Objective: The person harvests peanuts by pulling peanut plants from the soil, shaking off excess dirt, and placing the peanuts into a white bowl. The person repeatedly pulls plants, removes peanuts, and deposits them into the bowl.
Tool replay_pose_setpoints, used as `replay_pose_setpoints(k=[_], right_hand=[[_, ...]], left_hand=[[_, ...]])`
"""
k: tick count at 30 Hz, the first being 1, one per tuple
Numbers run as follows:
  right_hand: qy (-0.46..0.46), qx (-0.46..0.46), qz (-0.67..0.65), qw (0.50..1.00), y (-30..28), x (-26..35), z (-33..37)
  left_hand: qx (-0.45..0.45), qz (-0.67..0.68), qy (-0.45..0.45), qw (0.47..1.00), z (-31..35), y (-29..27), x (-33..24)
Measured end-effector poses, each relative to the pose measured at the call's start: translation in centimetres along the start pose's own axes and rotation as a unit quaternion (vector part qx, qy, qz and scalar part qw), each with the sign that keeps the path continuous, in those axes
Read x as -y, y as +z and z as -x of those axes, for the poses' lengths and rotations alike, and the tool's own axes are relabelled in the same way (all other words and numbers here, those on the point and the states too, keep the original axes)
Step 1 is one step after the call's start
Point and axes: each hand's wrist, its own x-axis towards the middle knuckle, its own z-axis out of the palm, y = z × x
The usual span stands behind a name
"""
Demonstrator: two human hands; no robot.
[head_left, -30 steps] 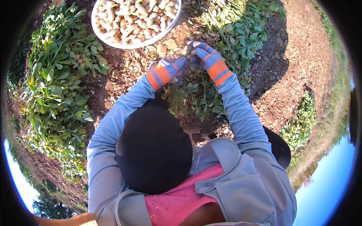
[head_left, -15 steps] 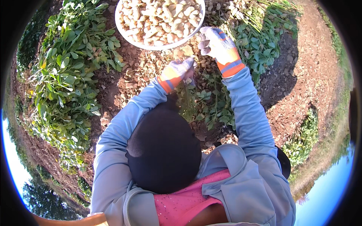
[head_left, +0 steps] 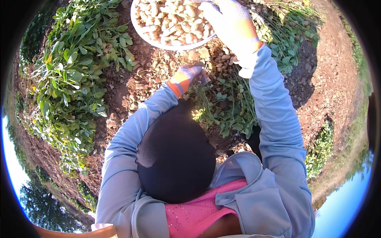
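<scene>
A white bowl [head_left: 143, 39] heaped with peanuts in their shells [head_left: 180, 23] stands at the top of the view. My right hand [head_left: 230, 18], in a white and orange work glove, reaches over the bowl's right side. Its fingers stretch toward the peanuts, partly washed out by glare and close to the upper edge. My left hand [head_left: 189, 76], gloved alike, is lower down, below the bowl. It is closed around the stems of uprooted peanut plants [head_left: 230, 105], whose leafy tops hang toward me. The left fingertips are partly hidden.
A long heap of leafy plants [head_left: 67, 87] lies on the left. More pulled plants [head_left: 283, 33] lie beyond my right forearm. Dry brown soil with leaf litter [head_left: 139, 75] spreads between them. A dark rounded cap [head_left: 176, 154] covers part of the lower middle.
My right hand has moved up from beside the bowl to over its right side, and its fingers have straightened. My left hand stays nearly in place with the plants.
</scene>
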Motion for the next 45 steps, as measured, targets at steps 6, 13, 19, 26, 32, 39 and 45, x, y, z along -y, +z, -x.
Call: replay_pose_setpoints(k=[6,13,19,26,32,39,45], right_hand=[[-0.084,-0.042,0.462,0.882,2.5,-0.2,0.8],[-0.086,-0.012,0.504,0.859,2.6,-1.9,-0.4],[-0.04,-0.069,0.113,0.99,-0.1,0.7,-2.1],[-0.14,-0.029,0.356,0.924,0.2,0.3,-3.5],[0.013,-0.096,0.297,0.95,0.0,0.9,-2.8],[0.125,-0.159,-0.152,0.968,0.4,-1.9,-3.6],[0.103,-0.124,-0.053,0.985,1.7,1.5,-3.4]], left_hand=[[0.019,0.026,-0.018,0.999,-0.4,-0.3,0.5],[0.008,-0.022,-0.008,1.0,0.4,0.0,-0.6],[0.027,0.034,-0.025,0.999,0.2,0.5,-0.8],[-0.014,0.076,-0.021,0.997,1.3,0.4,-1.3],[0.011,0.052,-0.02,0.998,0.6,0.3,-0.9],[-0.003,0.055,-0.016,0.998,1.0,0.0,-1.0],[-0.004,0.108,-0.021,0.994,0.4,0.0,-0.7]])
